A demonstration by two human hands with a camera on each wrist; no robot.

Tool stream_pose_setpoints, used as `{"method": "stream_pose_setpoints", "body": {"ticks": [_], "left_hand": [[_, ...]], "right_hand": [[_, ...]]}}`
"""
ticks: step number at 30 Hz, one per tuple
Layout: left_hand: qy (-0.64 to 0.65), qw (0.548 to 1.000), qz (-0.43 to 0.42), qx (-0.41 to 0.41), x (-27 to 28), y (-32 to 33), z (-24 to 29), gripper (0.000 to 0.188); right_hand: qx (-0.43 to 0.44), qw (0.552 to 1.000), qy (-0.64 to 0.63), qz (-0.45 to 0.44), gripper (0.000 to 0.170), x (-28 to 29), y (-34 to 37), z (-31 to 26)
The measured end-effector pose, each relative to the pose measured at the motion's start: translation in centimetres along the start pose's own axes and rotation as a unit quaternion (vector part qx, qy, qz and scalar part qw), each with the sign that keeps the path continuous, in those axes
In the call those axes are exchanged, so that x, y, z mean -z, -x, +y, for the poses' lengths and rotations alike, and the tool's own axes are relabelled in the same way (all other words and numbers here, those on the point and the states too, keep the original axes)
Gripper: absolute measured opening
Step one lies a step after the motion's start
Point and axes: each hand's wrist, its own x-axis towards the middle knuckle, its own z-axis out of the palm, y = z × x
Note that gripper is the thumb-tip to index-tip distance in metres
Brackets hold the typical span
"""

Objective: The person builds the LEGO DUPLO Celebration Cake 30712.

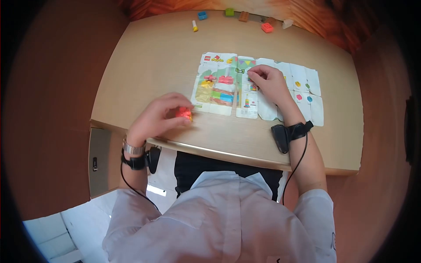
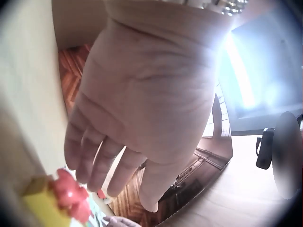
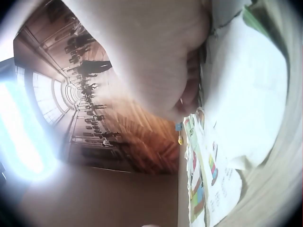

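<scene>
Near the front edge of the table, my left hand (image 1: 160, 115) hovers around a red flower-shaped piece (image 1: 185, 113) on a yellow brick (image 2: 45, 201). In the left wrist view its fingers are extended, with the red piece just beyond the fingertips. My right hand (image 1: 270, 83) rests over the middle of an unfolded Duplo instruction sheet (image 1: 224, 107), its fingers loosely bent and the thumb tip close to the index finger. The right wrist view shows those bent fingers (image 3: 191, 87) close against the paper; part of the print lies hidden under the hand.
Along the far edge lie a blue brick (image 1: 202, 15), a green brick (image 1: 229, 12), a brown brick (image 1: 244, 16), a red brick (image 1: 267, 28) and a whitish piece (image 1: 287, 23). A white-and-yellow piece (image 1: 195, 26) lies nearer. The table's front edge (image 1: 210, 153) runs before the body.
</scene>
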Motion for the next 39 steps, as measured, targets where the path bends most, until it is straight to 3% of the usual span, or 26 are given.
{"method": "stream_pose_setpoints", "body": {"ticks": [2,5,9,11,12,14,15,17,18,20,22,26,28,31,33,35,39], "left_hand": [[0.002,0.997,0.057,0.061,-0.9,0.9,-0.6,0.028],[0.038,0.989,0.121,0.082,-1.1,1.8,-2.2,0.026],[0.040,0.984,0.146,0.092,0.7,2.3,-3.8,0.026],[0.015,0.979,0.152,0.136,1.8,2.3,-3.8,0.027],[0.011,0.980,0.151,0.131,2.0,2.3,-4.0,0.027],[-0.156,0.965,0.207,0.043,2.3,1.9,-3.6,0.028],[-0.158,0.965,0.206,0.042,2.3,1.6,-3.5,0.028],[-0.234,0.922,0.299,-0.070,1.7,-0.6,-0.2,0.026],[-0.233,0.921,0.303,-0.069,1.0,-1.7,0.9,0.026],[-0.079,0.964,0.237,-0.090,-0.5,-4.3,2.7,0.021],[-0.046,0.979,0.189,-0.060,-1.9,-7.4,3.6,0.019],[0.047,0.983,0.174,-0.037,-3.2,-14.1,0.6,0.022],[0.153,0.976,0.120,0.098,-3.2,-15.8,-0.6,0.025],[0.199,0.964,0.101,0.146,-3.8,-16.6,-2.4,0.026],[0.163,0.971,0.124,0.122,-4.5,-16.9,-4.0,0.027],[0.127,0.976,0.146,0.097,-5.1,-17.1,-5.1,0.028],[0.104,0.981,0.152,0.060,-5.2,-16.9,-5.7,0.028]], "right_hand": [[0.004,1.000,0.003,0.003,0.027,-0.1,0.1,-0.1],[0.012,1.000,0.007,0.004,0.027,-0.1,0.1,-0.1],[0.015,1.000,0.011,0.003,0.025,0.2,0.6,-0.9],[0.015,1.000,0.003,0.008,0.025,0.2,0.5,-0.9],[0.018,1.000,0.010,0.008,0.025,0.2,0.6,-0.8],[0.020,1.000,0.017,0.011,0.025,0.3,0.6,-0.9],[0.015,1.000,0.017,0.009,0.025,0.3,0.6,-1.0],[0.013,1.000,0.018,0.004,0.025,0.3,0.6,-1.0],[0.005,1.000,0.027,-0.003,0.026,0.4,0.5,-0.9],[0.003,0.999,0.041,-0.012,0.027,0.3,0.3,-1.0],[0.003,1.000,0.024,-0.003,0.026,0.3,0.5,-1.1],[0.013,1.000,0.012,-0.001,0.025,0.0,0.3,-0.5],[0.030,1.000,0.009,0.006,0.025,-0.1,0.4,-0.2],[0.028,0.998,-0.038,0.031,0.023,-0.5,0.2,0.2],[0.003,0.998,-0.054,0.028,0.022,-0.4,0.3,-0.3],[0.014,0.995,-0.060,0.082,0.019,-0.5,0.4,-0.8],[-0.001,0.997,-0.055,0.057,0.028,-0.6,0.4,-1.6]]}}
